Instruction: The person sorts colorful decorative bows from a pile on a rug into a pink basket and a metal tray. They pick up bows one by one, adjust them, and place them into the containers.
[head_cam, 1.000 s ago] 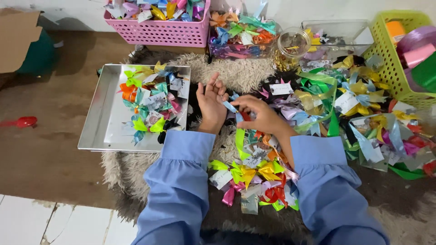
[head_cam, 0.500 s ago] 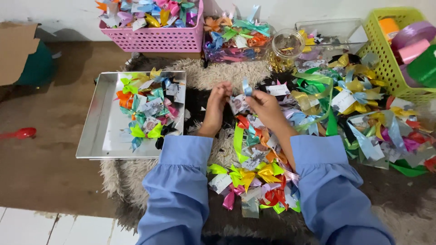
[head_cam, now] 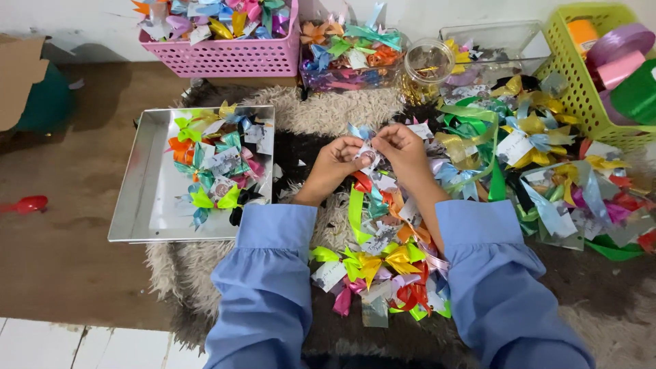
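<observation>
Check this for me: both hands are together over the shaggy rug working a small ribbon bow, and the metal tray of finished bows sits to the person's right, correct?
Not quite. In the head view, the metal tray of bows sits to the person's left, not right. The rest holds: the left hand and right hand meet over the shaggy rug, pinching a small ribbon bow.
</observation>
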